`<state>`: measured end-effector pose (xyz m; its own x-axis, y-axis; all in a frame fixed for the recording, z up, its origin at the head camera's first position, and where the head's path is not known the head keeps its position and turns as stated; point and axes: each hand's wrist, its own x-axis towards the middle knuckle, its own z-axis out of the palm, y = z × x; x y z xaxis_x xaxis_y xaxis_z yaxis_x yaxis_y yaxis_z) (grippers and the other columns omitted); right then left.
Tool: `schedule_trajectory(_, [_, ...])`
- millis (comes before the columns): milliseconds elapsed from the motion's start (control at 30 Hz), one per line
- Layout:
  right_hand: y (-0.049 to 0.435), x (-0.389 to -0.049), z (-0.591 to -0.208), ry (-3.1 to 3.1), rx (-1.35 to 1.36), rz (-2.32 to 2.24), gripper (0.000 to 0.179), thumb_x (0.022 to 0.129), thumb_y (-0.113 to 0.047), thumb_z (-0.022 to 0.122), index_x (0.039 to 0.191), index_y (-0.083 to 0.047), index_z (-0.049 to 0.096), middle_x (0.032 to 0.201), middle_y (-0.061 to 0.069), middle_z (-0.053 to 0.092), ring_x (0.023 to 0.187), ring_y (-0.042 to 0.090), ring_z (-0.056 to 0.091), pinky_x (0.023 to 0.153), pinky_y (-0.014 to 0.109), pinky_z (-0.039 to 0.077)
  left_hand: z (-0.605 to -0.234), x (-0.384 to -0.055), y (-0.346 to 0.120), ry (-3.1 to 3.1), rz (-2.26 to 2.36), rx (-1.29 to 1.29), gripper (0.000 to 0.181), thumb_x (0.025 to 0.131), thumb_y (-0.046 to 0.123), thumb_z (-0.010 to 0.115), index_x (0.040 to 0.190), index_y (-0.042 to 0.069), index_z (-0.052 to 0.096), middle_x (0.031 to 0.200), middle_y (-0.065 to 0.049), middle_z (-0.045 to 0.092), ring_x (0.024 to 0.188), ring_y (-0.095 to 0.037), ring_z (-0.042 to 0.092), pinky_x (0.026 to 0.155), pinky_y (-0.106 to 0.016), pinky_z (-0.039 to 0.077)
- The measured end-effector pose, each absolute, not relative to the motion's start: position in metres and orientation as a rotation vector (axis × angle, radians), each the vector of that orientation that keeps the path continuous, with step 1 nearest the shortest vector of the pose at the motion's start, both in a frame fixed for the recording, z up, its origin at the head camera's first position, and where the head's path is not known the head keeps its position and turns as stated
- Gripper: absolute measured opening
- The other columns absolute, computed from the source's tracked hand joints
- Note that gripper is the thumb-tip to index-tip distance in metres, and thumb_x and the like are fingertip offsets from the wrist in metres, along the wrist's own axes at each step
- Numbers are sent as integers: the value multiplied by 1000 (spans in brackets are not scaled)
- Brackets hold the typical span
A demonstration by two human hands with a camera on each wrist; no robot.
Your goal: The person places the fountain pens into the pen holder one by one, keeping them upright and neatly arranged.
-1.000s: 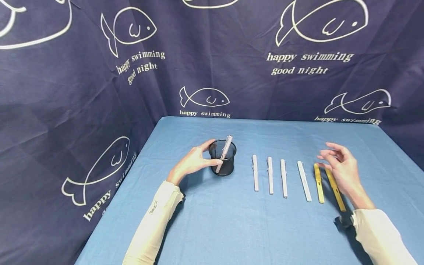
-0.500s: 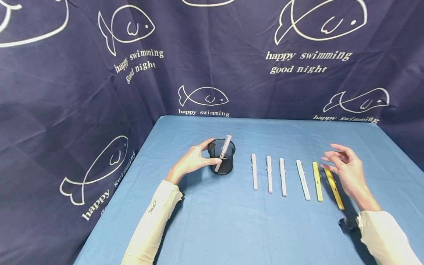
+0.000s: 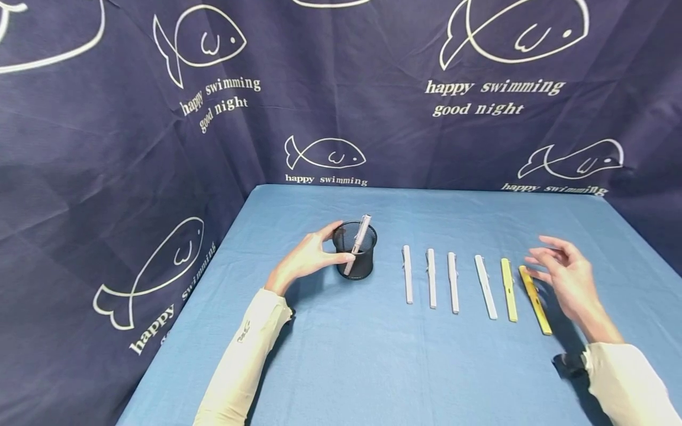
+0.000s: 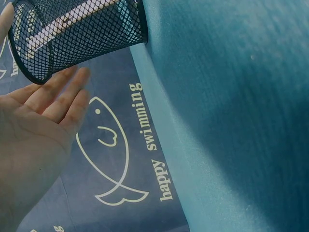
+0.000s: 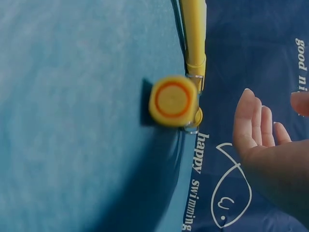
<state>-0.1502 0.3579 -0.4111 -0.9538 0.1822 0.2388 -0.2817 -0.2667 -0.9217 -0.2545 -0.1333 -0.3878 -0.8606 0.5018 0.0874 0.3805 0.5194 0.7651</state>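
My left hand (image 3: pixel 308 257) holds a black mesh pen cup (image 3: pixel 364 264), its thumb at the near side of the rim and its fingers at the far side. One pale pink pen (image 3: pixel 362 233) leans inside the cup. In the left wrist view, the cup (image 4: pixel 96 46) shows the pen through its mesh, and the left fingers (image 4: pixel 63 96) lie against the rim. Over the table on the right, my right hand (image 3: pixel 572 281) has loosely bent fingers and holds nothing. Its fingertips are close to the top of the rightmost, deeper yellow pen (image 3: pixel 535 300). The right wrist view shows that pen's end (image 5: pixel 173 101) up close.
Left of the deeper yellow pen lie a light yellow pen (image 3: pixel 508 290), a white pen (image 3: pixel 486 287) and three pale pink pens (image 3: pixel 431 278) in a row. Blue cloth (image 3: pixel 346 355) covers the table. Dark blue fish-print curtains (image 3: pixel 399 118) stand behind and at the sides.
My right hand has shifted right and slightly toward me, uncovering the deeper yellow pen's top. The left hand stays on the cup, and the pens keep their places while the view drifts slightly.
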Motion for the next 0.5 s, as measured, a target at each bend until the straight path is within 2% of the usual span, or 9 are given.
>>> schedule_trajectory(500, [370,-144,-414,-1725,121,2289,33,103,11,53,119,-14,67,97,3,74,84,13,74,71,26,60,-389,-254,-133,2630,1246,763,93,85,56,80,161,19,40,154,-13,50,144,-25,44,115,-46,37])
